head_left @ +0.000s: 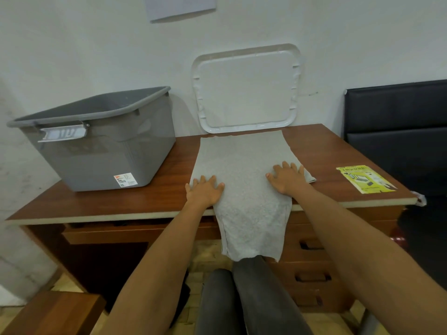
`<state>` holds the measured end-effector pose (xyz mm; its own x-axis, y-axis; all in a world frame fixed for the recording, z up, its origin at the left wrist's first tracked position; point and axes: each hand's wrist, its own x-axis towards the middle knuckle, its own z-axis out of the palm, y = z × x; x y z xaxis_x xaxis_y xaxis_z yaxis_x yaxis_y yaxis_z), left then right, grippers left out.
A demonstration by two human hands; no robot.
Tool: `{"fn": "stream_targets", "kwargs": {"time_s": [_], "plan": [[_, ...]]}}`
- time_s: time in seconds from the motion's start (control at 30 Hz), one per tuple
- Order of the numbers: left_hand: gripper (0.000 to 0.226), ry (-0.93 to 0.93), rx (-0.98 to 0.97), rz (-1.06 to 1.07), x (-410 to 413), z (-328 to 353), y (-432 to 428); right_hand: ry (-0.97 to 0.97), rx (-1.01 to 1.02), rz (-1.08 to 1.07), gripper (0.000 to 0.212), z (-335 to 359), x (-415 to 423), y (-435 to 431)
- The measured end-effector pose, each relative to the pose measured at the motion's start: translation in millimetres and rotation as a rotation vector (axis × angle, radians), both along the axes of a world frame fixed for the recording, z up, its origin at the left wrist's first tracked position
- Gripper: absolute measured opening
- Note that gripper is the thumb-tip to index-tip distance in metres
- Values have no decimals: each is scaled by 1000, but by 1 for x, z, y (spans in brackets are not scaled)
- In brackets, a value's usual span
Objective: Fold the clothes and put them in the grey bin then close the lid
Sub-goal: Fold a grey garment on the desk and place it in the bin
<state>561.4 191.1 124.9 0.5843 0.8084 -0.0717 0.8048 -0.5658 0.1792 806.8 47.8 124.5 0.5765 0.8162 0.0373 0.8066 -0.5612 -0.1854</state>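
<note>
The grey cloth [242,165] hangs over the near edge of the desk [121,201], its length running away from me. My left hand [204,191] and right hand [287,178] press flat, fingers spread, on its sides. The grey bin [101,146] stands left, nearer my left hand.

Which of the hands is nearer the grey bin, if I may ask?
Left. The left hand rests right of the grey bin; the right hand lies farther right.

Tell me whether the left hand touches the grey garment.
Touching. The head view shows the left hand lying flat on the grey garment, fingers spread over its left edge.
</note>
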Motion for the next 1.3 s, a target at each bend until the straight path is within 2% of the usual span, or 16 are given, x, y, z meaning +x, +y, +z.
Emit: {"fn": "stream_targets", "kwargs": {"time_s": [0.2, 0.3, 0.43, 0.47, 0.57, 0.63, 0.7, 0.77, 0.9, 1.0, 1.07, 1.17, 1.3], "plan": [[55, -231, 150, 34, -17, -10, -49, -209, 250, -126, 40, -1, -39, -39], [43, -483, 286, 14, -27, -26, -75, -244, 409, -199, 34, -13, -61, -59], [22, -791, 499, -42, -45, -61, -115, -311, 587, -163, 31, -48, -91, -90], [21, -835, 462, -38, -47, -69, -122, -290, 612, -155, 33, -59, -98, -98], [30, -978, 142, 77, -45, -86, -137, -48, 629, -210, 42, -90, -114, -114], [38, -1017, -80, 211, -40, -89, -142, 237, 601, -249, 50, -106, -121, -116], [46, -1074, -362, 322, -37, -91, -147, 628, 602, -227, 58, -114, -126, -115], [50, -1130, -603, 363, -37, -89, -149, 844, 690, -240, 55, -115, -130, -114], [30, -1121, -801, 316, -44, -87, -143, 851, 809, -263, 29, -103, -124, -115], [48, -1048, -987, 259, -60, -78, -140, 1015, 797, -265, 20, -84, -114, -121], [52, -997, -1155, 171, -71, -70, -138, 1164, 719, -249, 26, -66, -113, -126], [46, -975, -1232, 89, -81, -56, -133, 1187, 586, -215, 41, -41, -109, -128], [38, -1093, -1182, 91, -82, -19, -126, 1223, 725, -201, 49, -5, -100, -122]]}}
